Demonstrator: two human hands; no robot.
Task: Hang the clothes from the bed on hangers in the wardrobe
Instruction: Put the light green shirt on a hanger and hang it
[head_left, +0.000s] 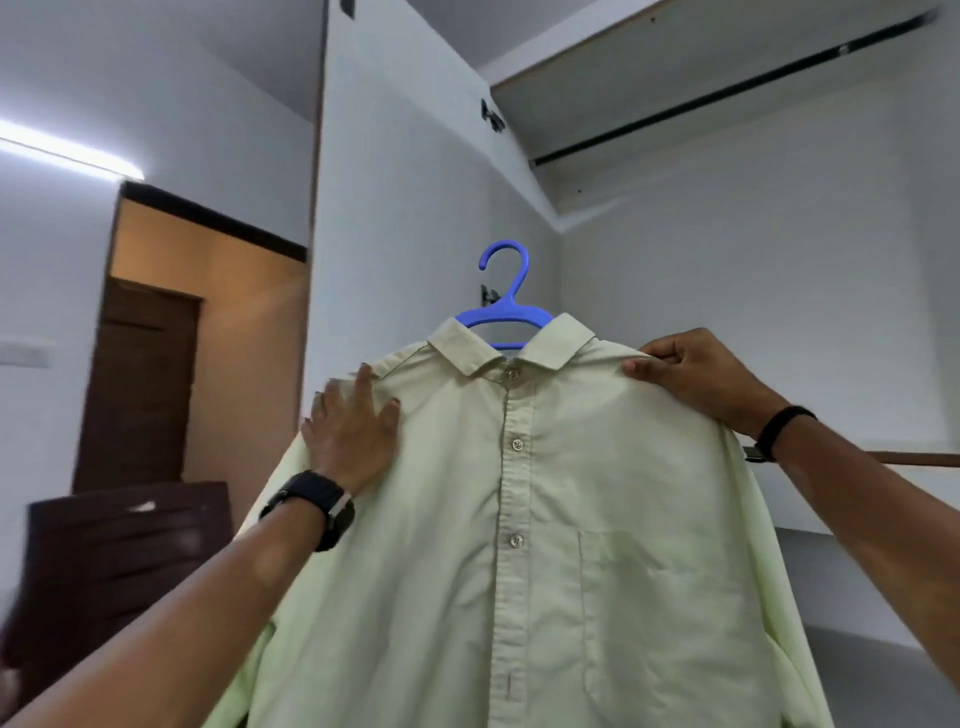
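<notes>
Closest to me, my left hand lies flat with fingers spread on one shoulder of the pale green shirt, pressing it rather than gripping. My right hand pinches the other shoulder seam between thumb and curled fingers. The shirt is buttoned and already sits on the blue hanger, whose hook pokes up free above the collar, caught on nothing. So I judge the dressing step done for this one. Beyond it the wardrobe stands open, and high up under the top shelf runs the dark rail, bare where I can see it. What's left is lifting the hook onto that rail; the bed isn't in view, so I can't tell how many clothes remain
</notes>
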